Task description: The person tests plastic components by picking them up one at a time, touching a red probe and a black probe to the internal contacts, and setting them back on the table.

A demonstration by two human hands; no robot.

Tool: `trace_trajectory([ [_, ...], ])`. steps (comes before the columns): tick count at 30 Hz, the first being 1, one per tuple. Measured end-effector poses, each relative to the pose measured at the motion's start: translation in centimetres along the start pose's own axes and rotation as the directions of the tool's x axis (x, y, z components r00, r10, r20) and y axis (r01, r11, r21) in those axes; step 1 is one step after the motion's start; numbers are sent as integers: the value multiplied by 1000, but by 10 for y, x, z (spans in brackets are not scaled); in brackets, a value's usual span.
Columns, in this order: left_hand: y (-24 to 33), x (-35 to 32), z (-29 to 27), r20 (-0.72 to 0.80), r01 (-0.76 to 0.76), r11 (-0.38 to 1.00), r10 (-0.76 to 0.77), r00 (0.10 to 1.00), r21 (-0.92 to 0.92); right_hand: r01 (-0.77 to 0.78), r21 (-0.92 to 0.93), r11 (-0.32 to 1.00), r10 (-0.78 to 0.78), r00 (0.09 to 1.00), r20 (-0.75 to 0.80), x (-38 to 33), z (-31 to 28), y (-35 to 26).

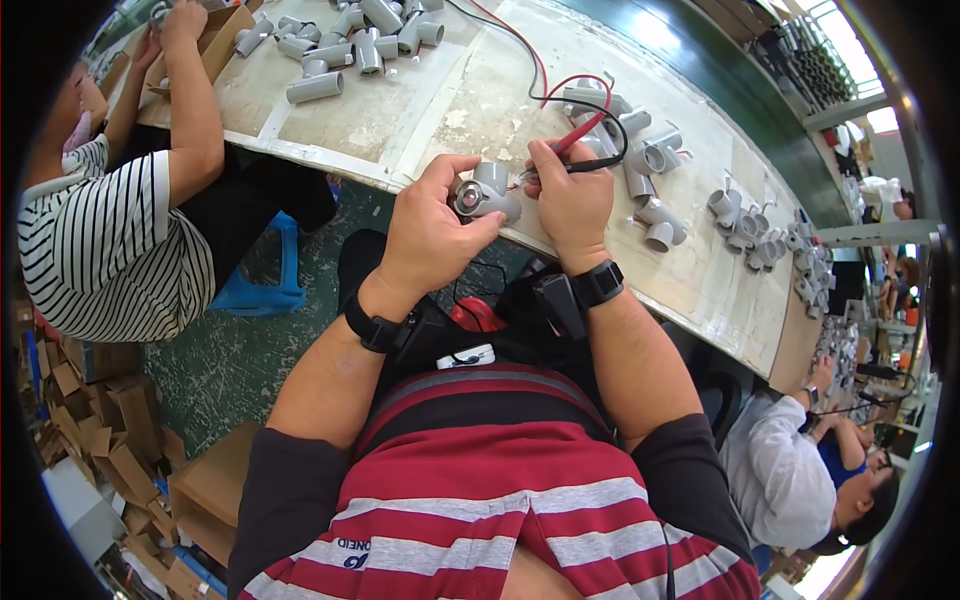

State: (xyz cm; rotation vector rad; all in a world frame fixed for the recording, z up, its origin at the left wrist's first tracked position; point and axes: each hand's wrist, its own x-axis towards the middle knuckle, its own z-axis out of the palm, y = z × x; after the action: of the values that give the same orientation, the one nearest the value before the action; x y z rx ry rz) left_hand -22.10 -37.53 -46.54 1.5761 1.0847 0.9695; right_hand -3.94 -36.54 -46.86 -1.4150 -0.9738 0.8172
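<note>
Here, left hand (432, 232) grips a grey fitting (484, 194); right hand (572, 200) pinches a probe (578, 133) (loose fittings (652, 190) beside).

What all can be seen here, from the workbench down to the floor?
Pipe fitting: one, grey, in the left hand.
Probe tool: one, red and black, pinched in the right hand.
Wires: red and black, across the workbench.
Loose fittings: many, grey, in heaps on the workbench.
Cardboard boxes: several, brown, on the floor.
Co-workers: one in stripes at left, one in white at right.
Left hand, right hand: each wrist wears a black watch.
</note>
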Motion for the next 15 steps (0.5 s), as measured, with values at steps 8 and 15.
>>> trace_trajectory([
  [8,-3,-2,3,-19,-9,1000,9,1000,-8,-21,-6,1000,21,1000,20,-2,-2,0],
  [15,1,2,3,-23,-10,1000,11,1000,10,-1,-18,1000,2,1000,20,0,-1,1],
])
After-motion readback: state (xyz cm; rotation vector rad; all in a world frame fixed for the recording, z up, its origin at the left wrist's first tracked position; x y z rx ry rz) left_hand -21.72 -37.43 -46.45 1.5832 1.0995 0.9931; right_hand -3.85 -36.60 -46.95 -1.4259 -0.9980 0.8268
